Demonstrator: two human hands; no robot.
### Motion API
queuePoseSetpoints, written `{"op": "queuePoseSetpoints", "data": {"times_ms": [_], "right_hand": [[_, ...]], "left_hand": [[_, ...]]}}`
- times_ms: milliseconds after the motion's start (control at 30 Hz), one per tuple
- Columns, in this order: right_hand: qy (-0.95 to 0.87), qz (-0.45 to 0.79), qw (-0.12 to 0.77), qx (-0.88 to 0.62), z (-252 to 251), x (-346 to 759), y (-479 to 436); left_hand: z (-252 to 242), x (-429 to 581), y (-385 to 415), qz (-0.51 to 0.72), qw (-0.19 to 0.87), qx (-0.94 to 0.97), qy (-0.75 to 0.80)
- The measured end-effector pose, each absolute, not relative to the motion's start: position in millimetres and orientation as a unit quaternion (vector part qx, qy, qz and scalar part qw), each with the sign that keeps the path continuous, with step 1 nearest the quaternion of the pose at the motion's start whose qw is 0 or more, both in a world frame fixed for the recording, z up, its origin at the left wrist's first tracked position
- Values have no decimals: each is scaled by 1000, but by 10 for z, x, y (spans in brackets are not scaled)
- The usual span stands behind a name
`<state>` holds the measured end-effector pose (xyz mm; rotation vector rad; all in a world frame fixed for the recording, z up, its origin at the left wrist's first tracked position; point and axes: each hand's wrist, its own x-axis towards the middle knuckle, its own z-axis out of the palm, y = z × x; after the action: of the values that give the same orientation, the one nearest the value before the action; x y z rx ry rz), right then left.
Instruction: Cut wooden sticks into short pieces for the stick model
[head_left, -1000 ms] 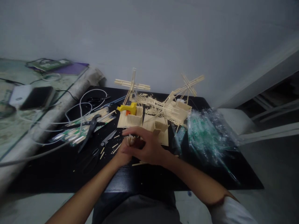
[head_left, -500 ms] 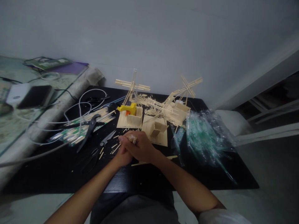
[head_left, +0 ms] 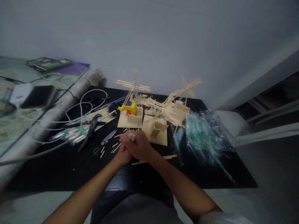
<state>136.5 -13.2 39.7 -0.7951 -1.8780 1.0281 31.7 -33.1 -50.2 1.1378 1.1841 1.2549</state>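
Observation:
My two hands are clasped together over the black table. My right hand (head_left: 140, 144) wraps over the top, closed round a small bundle of short wooden sticks (head_left: 131, 136), whose pale ends poke out between thumb and fingers. Pressed against it from below and the left is my left hand (head_left: 124, 154), also closed about the bundle; most of its fingers are hidden. Just beyond the hands stand a stick-built model on a square base (head_left: 161, 137) and a yellow glue gun (head_left: 130, 108) resting on another model. Scissors (head_left: 108, 137) lie to the left among cut stick pieces (head_left: 116, 148).
Large black-handled shears (head_left: 90, 130) lie over packs of sticks (head_left: 78, 128) at left, with a white cable (head_left: 80, 104) looping there. Stick windmill blades (head_left: 133, 85) rise at the back. Crumpled clear-and-green plastic wrappers (head_left: 205, 137) cover the right side. Longer sticks (head_left: 169, 156) lie near my right wrist.
My hands stay clasped round the stick bundle, with only a slight shift of the fingers. The camera view has moved a little; the things on the table lie as before.

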Motion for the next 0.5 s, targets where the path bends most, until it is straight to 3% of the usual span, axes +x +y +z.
{"op": "queuePoseSetpoints", "data": {"times_ms": [500], "right_hand": [[-734, 435, 393, -342, 315, 1361, -150]], "left_hand": [[-378, 331, -384, 535, 503, 465, 495]]}}
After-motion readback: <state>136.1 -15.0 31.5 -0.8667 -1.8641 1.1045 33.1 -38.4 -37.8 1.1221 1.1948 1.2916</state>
